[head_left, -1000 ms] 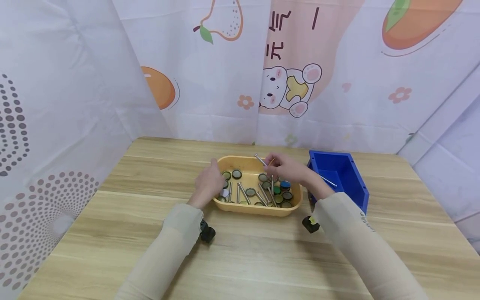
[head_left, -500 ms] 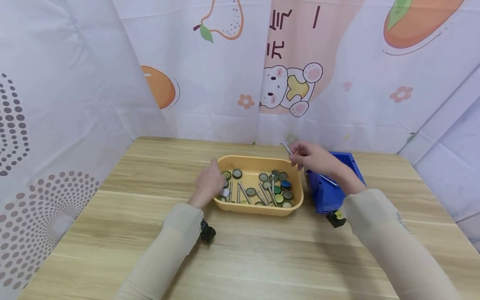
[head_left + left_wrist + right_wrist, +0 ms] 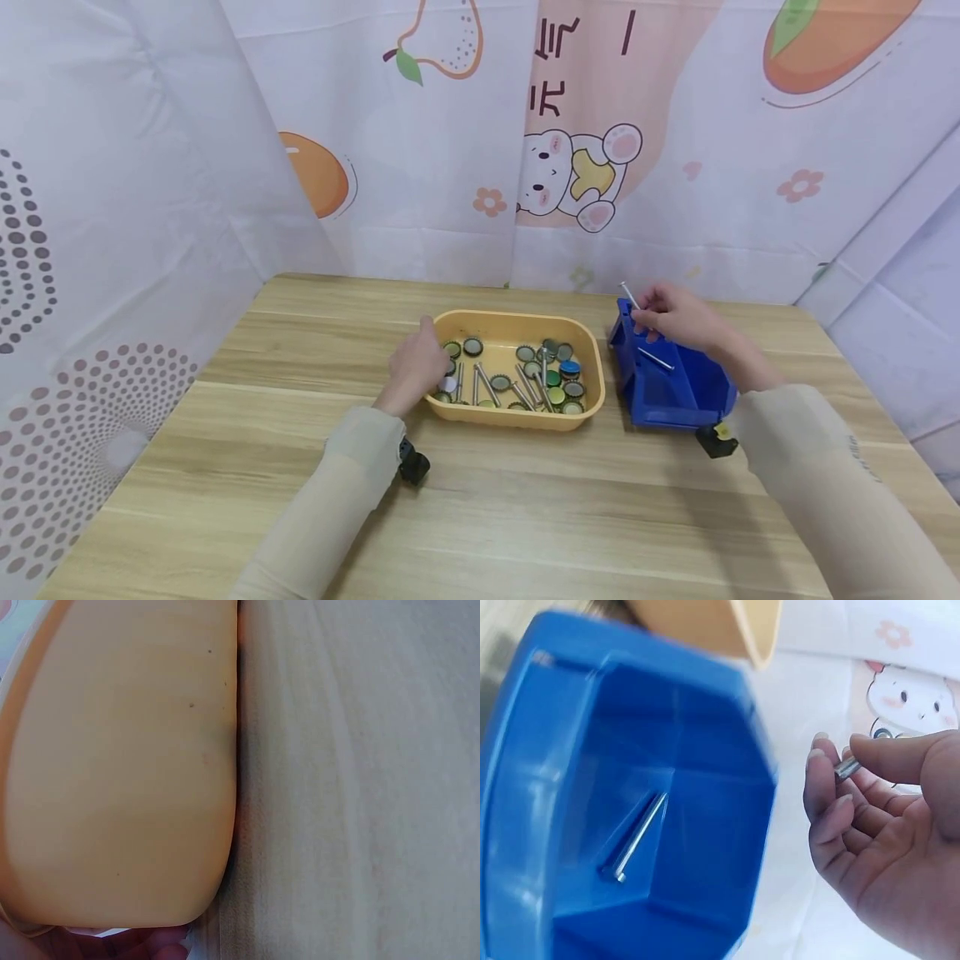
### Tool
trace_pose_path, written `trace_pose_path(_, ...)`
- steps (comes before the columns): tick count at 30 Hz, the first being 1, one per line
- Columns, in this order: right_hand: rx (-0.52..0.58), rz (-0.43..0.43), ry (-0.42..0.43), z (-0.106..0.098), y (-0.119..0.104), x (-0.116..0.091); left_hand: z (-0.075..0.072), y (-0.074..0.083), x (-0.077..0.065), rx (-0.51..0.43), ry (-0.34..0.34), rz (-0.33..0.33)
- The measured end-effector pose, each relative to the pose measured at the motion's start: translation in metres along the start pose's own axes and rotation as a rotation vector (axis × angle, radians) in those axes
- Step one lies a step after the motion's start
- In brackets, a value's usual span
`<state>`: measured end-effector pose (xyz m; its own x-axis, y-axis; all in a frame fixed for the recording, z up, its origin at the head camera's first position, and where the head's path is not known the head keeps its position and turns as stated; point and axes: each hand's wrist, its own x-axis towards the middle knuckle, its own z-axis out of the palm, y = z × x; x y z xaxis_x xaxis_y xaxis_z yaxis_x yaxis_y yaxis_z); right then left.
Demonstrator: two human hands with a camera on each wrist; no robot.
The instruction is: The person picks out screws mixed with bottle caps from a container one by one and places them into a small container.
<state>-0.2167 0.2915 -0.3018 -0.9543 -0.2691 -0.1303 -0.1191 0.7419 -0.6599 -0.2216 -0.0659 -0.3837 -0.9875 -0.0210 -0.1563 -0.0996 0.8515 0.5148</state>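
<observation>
My left hand [image 3: 420,362] grips the left end of a yellow plastic tray [image 3: 517,421]; in the left wrist view its fingers [image 3: 142,946] curl against the tray's end wall. Bottle caps [image 3: 500,382] and several long metal bolts [image 3: 487,385] lie mixed in the tray. Above the far part of a blue bin [image 3: 675,417], my right hand [image 3: 678,318] pinches one silver bolt [image 3: 628,293] between thumb and fingers, its head pointing up and left. Another bolt [image 3: 639,838] lies on the bin's floor.
The bin stands just right of the tray on a wood-grain table [image 3: 487,508]. A printed white curtain [image 3: 420,225] hangs along the table's back edge, and another sheet hangs at the left.
My right hand has carried the bolt from over the tray's right side rightward to above the blue bin. My left hand has stayed on the tray.
</observation>
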Motion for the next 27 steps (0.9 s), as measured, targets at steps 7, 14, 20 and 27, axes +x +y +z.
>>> trace_pose_path(7, -0.064, 0.037, 0.012, -0.001, 0.015, -0.005, -0.002, 0.0, -0.001, 0.006, -0.003, 0.002)
trace_pose_path(14, -0.145, 0.115, 0.004, 0.004, 0.024, -0.006, -0.003, 0.001, -0.003, 0.003, -0.001, 0.002)
trace_pose_path(20, -0.141, 0.187, -0.027, 0.009, 0.024, -0.007, -0.002, 0.0, -0.002, -0.002, 0.0, -0.007)
trace_pose_path(27, -0.103, 0.203, -0.03, 0.01, 0.027, -0.008, -0.001, -0.001, -0.001, -0.017, -0.002, -0.002)
